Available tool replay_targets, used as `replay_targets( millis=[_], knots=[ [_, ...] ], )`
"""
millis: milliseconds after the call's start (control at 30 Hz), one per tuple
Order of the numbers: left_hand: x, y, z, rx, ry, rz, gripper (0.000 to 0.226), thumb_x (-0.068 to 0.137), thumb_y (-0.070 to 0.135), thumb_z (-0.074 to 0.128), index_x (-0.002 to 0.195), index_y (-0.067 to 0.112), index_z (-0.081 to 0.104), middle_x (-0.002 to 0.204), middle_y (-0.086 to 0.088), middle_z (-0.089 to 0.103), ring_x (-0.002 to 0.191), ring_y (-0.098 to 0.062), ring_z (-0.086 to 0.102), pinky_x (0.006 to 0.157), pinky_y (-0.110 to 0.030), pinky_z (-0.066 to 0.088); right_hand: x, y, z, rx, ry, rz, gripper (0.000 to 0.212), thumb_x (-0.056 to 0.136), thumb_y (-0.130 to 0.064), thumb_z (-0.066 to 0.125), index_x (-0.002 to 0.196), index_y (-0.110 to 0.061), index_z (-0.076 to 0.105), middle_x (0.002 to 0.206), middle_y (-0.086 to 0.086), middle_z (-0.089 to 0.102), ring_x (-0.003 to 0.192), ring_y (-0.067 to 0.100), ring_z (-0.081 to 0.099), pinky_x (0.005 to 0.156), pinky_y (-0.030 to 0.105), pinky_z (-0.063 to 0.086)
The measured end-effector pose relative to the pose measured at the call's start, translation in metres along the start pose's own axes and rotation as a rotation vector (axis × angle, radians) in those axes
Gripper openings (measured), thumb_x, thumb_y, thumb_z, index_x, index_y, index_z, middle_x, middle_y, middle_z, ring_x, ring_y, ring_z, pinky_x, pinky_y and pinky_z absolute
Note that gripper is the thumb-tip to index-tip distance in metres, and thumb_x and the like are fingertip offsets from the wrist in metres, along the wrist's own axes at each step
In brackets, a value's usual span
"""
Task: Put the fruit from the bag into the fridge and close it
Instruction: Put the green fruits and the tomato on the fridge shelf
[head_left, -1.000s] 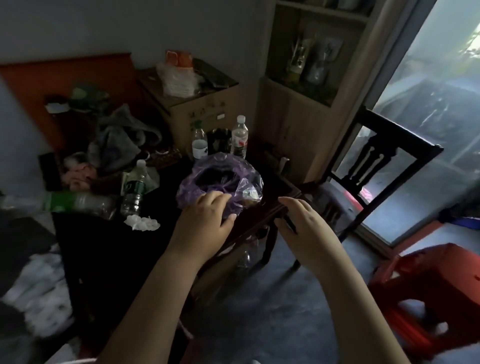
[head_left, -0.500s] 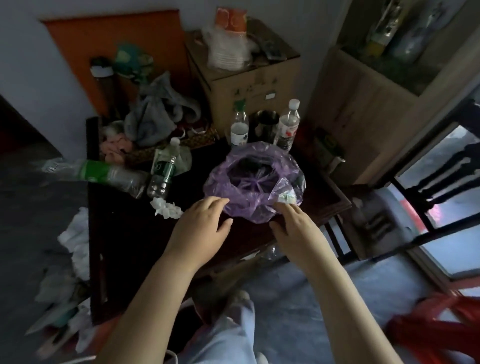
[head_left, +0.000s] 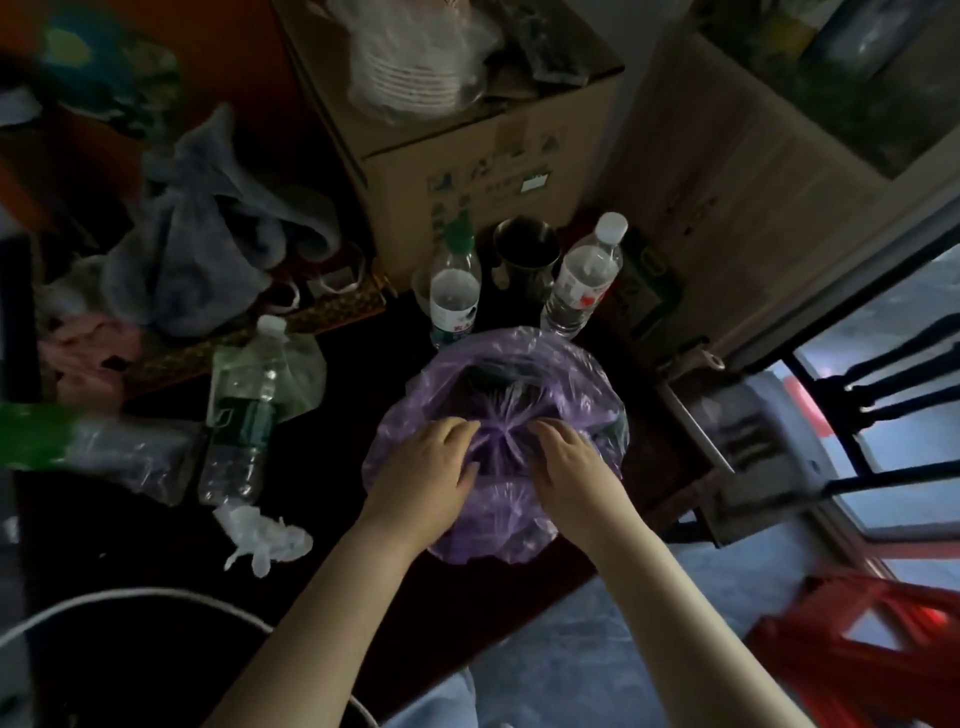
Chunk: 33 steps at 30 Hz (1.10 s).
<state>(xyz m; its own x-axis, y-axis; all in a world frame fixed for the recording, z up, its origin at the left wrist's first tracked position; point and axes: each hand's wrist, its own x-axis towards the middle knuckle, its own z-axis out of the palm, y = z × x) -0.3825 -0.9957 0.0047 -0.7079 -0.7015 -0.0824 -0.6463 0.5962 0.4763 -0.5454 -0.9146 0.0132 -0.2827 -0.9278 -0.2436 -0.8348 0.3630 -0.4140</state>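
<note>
Lowest in the frame two bare forearms rise from the bottom edge and meet over the purple bag (head_left: 519, 353), which sits on the dark wooden counter (head_left: 130, 551) just below the centre of the picture. The left hand (head_left: 431, 467) and the right hand (head_left: 566, 467) lie side by side with the knot (head_left: 501, 434) between them. Each grip is closed on the thin film, the bent fingers pinching the gathered folds from opposite sides. The knot is therefore straight ahead of both hands and equally near to each, and the folds spread from it like rays. For the next move I judge that the two hands must pull apart, left and right, to open the mouth. The bag is soft, crinkled and half transparent, round like a cushion. The dark mass (head_left: 488, 376) under the film is probably the fruit, but the light is too poor to be sure. Left of the bag lie a crumpled white wrapper (head_left: 265, 540) and a clear plastic bottle (head_left: 244, 415) on its side. Above the bag stand two upright water bottles (head_left: 454, 291) and a metal cup (head_left: 524, 254) between them. Behind these is a cardboard box (head_left: 467, 145) at the top centre. The fridge is not in view.
</note>
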Motion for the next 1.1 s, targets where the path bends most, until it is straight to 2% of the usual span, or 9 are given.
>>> replay_targets(
  millis=[167, 333, 433, 533, 700, 833, 1100],
  knots=[
    [0.058, -0.018, 0.024, 0.0, -0.091, 0.055, 0.05, 0.094, 0.026, 0.05, 0.141, 0.018, 0.037, 0.142, 0.0, 0.043, 0.13, -0.016, 0.039, 0.107, -0.029, 0.032, 0.05, 0.013, 0.016, -0.017, -0.068, 0.011, 0.049, 0.094, -0.025, 0.047, 0.141, -0.015, 0.036, 0.143, 0.001, 0.039, 0.129, 0.022, 0.039, 0.103, 0.035, 0.039],
    [0.101, -0.027, 0.042, 0.053, -0.197, 0.129, 0.06, 0.091, 0.021, 0.052, 0.146, 0.017, 0.028, 0.152, -0.004, 0.029, 0.139, -0.021, 0.026, 0.113, -0.032, 0.022, 0.081, 0.024, 0.016, -0.057, -0.093, 0.021, 0.057, 0.094, -0.022, 0.048, 0.146, -0.012, 0.027, 0.15, 0.004, 0.03, 0.138, 0.022, 0.026, 0.109, 0.031, 0.028],
    [0.125, -0.03, 0.045, 0.062, -0.195, 0.177, 0.06, 0.09, 0.024, 0.054, 0.145, 0.014, 0.032, 0.153, -0.008, 0.028, 0.14, -0.027, 0.026, 0.114, -0.039, 0.021, 0.099, 0.034, 0.011, -0.029, -0.06, 0.029, 0.059, 0.091, -0.016, 0.049, 0.146, -0.01, 0.028, 0.151, 0.008, 0.029, 0.14, 0.025, 0.023, 0.112, 0.034, 0.024],
    [0.146, -0.032, 0.042, 0.065, -0.161, 0.187, 0.06, 0.091, 0.026, 0.052, 0.146, 0.016, 0.03, 0.153, -0.006, 0.027, 0.14, -0.025, 0.024, 0.114, -0.036, 0.019, 0.116, 0.045, 0.005, -0.013, 0.0, 0.048, 0.059, 0.09, -0.015, 0.051, 0.145, -0.012, 0.031, 0.15, 0.007, 0.032, 0.138, 0.026, 0.027, 0.11, 0.036, 0.028],
    [0.166, -0.037, 0.042, 0.001, -0.122, 0.158, 0.056, 0.094, 0.029, 0.048, 0.146, 0.017, 0.03, 0.152, -0.003, 0.029, 0.138, -0.02, 0.027, 0.111, -0.032, 0.023, 0.14, 0.058, 0.002, -0.002, 0.018, 0.039, 0.06, 0.088, -0.013, 0.054, 0.144, -0.01, 0.033, 0.149, 0.009, 0.034, 0.138, 0.027, 0.028, 0.111, 0.037, 0.027],
    [0.175, -0.043, 0.049, -0.001, -0.119, 0.131, 0.056, 0.094, 0.031, 0.05, 0.145, 0.017, 0.032, 0.149, -0.002, 0.034, 0.135, -0.021, 0.033, 0.11, -0.034, 0.03, 0.154, 0.065, 0.007, -0.005, 0.0, 0.036, 0.06, 0.088, -0.017, 0.055, 0.144, -0.013, 0.033, 0.149, 0.007, 0.035, 0.138, 0.026, 0.03, 0.108, 0.043, 0.033],
    [0.174, -0.048, 0.065, -0.01, -0.16, 0.068, 0.064, 0.087, 0.037, 0.059, 0.142, 0.015, 0.035, 0.146, -0.003, 0.036, 0.13, -0.023, 0.039, 0.104, -0.038, 0.037, 0.169, 0.07, 0.019, 0.002, -0.043, 0.036, 0.068, 0.083, -0.018, 0.062, 0.144, -0.015, 0.031, 0.148, 0.006, 0.034, 0.136, 0.027, 0.03, 0.107, 0.04, 0.034]
  ],
)
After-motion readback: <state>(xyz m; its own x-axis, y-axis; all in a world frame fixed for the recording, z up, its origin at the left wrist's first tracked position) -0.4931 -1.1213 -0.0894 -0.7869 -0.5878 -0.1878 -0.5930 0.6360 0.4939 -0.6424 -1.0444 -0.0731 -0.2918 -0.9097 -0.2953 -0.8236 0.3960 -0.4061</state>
